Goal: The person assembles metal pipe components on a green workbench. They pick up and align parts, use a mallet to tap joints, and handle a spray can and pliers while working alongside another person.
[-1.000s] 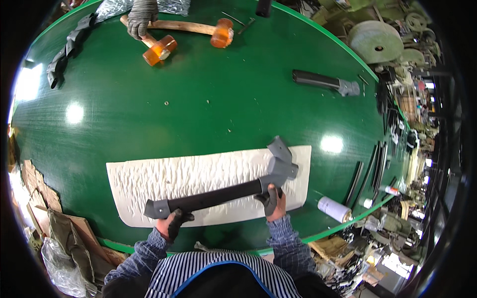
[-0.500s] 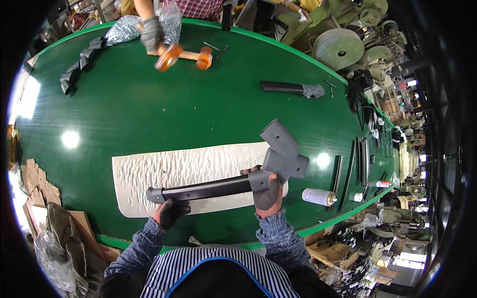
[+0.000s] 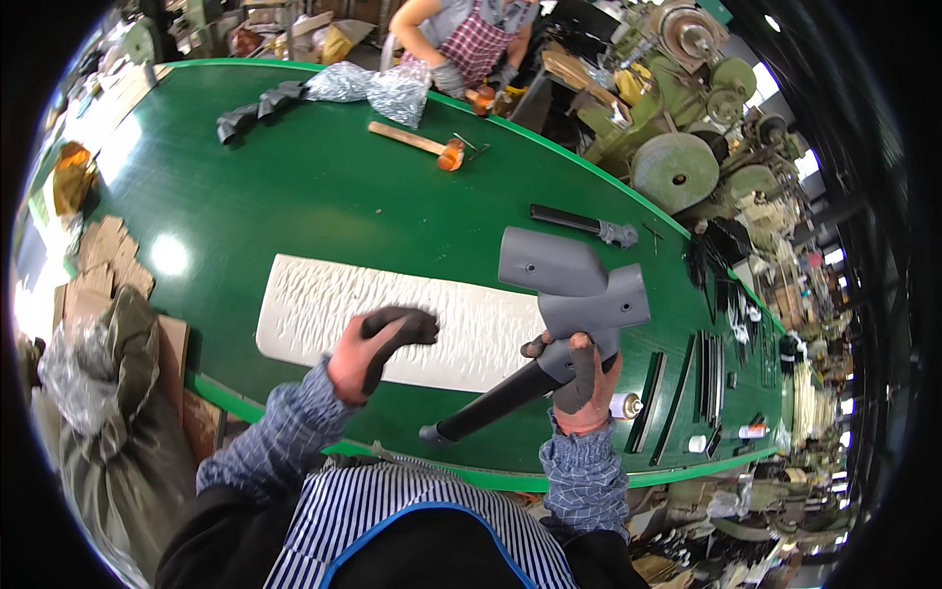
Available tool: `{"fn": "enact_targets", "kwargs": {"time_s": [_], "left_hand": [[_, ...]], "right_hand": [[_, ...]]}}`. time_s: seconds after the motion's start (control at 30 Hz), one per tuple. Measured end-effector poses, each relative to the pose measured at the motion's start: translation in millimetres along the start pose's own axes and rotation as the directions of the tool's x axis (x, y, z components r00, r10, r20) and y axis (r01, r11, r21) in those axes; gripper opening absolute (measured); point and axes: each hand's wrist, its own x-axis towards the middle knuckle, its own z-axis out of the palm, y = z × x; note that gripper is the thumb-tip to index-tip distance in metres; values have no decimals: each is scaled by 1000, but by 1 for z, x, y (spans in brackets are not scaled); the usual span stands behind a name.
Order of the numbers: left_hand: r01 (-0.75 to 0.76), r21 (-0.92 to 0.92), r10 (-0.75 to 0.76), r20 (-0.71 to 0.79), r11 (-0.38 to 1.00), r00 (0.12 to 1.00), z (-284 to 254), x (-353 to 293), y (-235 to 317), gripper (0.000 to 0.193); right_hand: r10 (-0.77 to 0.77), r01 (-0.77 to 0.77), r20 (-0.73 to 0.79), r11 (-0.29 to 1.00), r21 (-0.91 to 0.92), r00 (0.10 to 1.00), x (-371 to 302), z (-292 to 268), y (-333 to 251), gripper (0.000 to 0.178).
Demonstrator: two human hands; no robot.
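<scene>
My right hand (image 3: 587, 393), in a dark and pink work glove, grips a grey branched pipe joint (image 3: 594, 299) near its neck. A long black tube (image 3: 496, 402) runs from the joint down to the left, ending in a small grey cap. The assembly is held tilted above the right end of a white textured foam pad (image 3: 442, 314). Over the pad's left part hovers my left hand (image 3: 368, 355), gloved alike, fingers bent and apart from the thumb, with nothing in it.
On the green table (image 3: 294, 196) lie a wooden-handled mallet (image 3: 417, 140), a black handle-like part (image 3: 579, 224), a spray can (image 3: 624, 405) partly behind my hand, and several black strips (image 3: 708, 378). A co-worker (image 3: 471, 44) holds another mallet across the table. Cardboard (image 3: 103, 257) stands at left.
My left hand has let go of the black tube and risen. The tube's capped end has swung down and right. The co-worker's hand with a mallet has moved back to the far edge.
</scene>
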Motion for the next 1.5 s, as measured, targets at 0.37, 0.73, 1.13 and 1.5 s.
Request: {"fn": "enact_targets", "kwargs": {"time_s": [0.37, 0.73, 1.13, 1.5], "left_hand": [[-41, -335, 89, 129, 941, 988, 106, -2, 36, 37], [-20, -584, 144, 166, 811, 976, 109, -15, 18, 33], [-20, -510, 87, 107, 860, 990, 92, -13, 11, 34], [-39, -248, 47, 26, 968, 999, 64, -3, 16, 30]], "right_hand": [[58, -31, 99, 968, -249, 993, -42, -17, -46, 42], [111, -80, 173, 981, -178, 979, -48, -31, -52, 54], [111, -62, 196, 968, -242, 974, -39, -21, -41, 50], [205, -156, 196, 959, -238, 959, -37, -28, -14, 59]]}}
